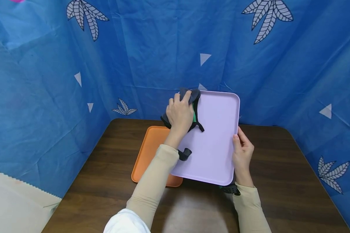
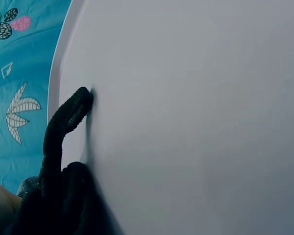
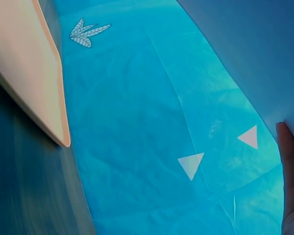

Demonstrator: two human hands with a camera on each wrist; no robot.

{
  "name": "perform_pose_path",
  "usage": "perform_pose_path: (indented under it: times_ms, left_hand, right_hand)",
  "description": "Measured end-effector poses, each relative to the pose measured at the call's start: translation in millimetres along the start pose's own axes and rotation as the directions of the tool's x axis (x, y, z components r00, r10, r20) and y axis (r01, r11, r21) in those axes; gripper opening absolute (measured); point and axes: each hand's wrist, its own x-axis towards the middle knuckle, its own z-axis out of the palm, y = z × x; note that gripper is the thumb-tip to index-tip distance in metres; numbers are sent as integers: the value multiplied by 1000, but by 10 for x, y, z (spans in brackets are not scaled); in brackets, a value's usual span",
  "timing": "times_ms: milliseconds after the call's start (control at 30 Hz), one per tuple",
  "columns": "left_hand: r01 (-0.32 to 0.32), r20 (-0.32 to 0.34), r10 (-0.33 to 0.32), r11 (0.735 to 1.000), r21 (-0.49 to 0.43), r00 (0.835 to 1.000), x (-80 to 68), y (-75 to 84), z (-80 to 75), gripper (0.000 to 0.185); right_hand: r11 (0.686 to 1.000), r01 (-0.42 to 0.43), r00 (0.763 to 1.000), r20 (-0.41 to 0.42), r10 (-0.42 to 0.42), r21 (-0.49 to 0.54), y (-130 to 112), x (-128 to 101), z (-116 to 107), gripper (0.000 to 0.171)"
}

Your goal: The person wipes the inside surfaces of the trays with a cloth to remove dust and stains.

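My right hand [image 1: 242,153] grips a lavender tray [image 1: 217,136] by its right edge, thumb on the face and fingers behind. The tray is tilted up toward me, its lower left part overlapping an orange tray [image 1: 147,152]. At the lavender tray's upper left, my left hand [image 1: 180,111] holds a dark grey cloth [image 1: 193,96] with black edging against the surface. A black loop [image 2: 81,107] of the cloth lies on the tray face in the left wrist view. One fingertip [image 3: 286,142] shows at the lavender tray's underside [image 3: 250,44] in the right wrist view.
The orange tray lies on a dark wooden table [image 1: 105,181]. A blue curtain [image 1: 154,58] with leaf and triangle prints hangs behind and at both sides. A black wrist strap [image 1: 231,189] sits on the right wrist below the tray's lower corner.
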Motion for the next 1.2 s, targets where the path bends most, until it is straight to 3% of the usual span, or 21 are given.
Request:
perform_pose_path:
  times_ms: [533, 867, 1200]
  left_hand:
    - [-94, 29, 94, 996, 0, 995, -226, 458, 66, 33]
    - [-162, 21, 162, 987, 10, 987, -359, 713, 96, 35]
    - [-186, -15, 186, 982, -15, 982, -425, 774, 146, 34]
  right_hand:
    - [996, -11, 1000, 23, 13, -86, 30, -21, 42, 34]
    - [997, 5, 999, 38, -2, -76, 56, -28, 77, 35]
    - [998, 3, 999, 41, 0, -66, 50, -28, 94, 35]
